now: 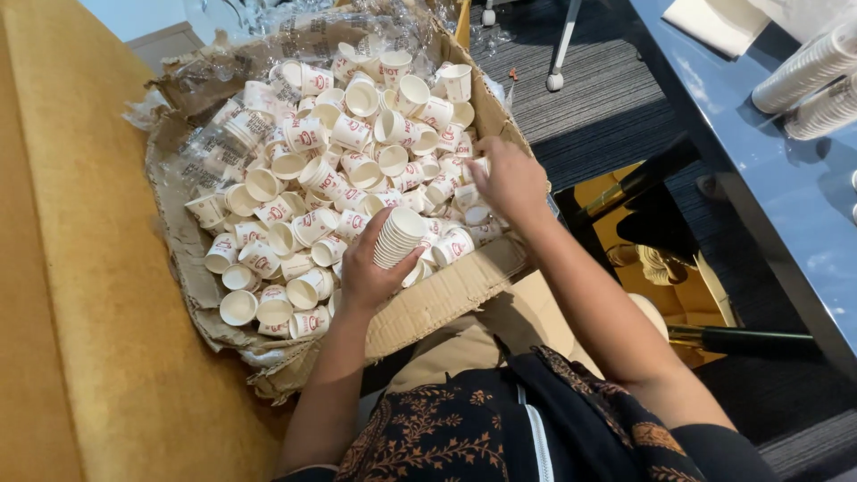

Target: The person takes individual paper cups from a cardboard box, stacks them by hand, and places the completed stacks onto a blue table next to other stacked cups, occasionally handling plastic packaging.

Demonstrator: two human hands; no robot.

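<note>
— Clearly, from the head camera: what is each hand doing?
— Left hand (pixel 368 268) is gripping a nested cup stack (pixel 398 236), its long axis tilting up-right; right hand (pixel 511 178) is pinching a loose cup (pixel 478 166) just beyond, inside the cardboard box (pixel 446 299).

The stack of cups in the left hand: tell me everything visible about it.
The stack of cups is a short column of small white paper cups nested together, tilted with its open mouth up and to the right. The left hand grips it from below, fingers around its lower part. It sits above the loose cups filling the cardboard box. No print shows on it.
</note>
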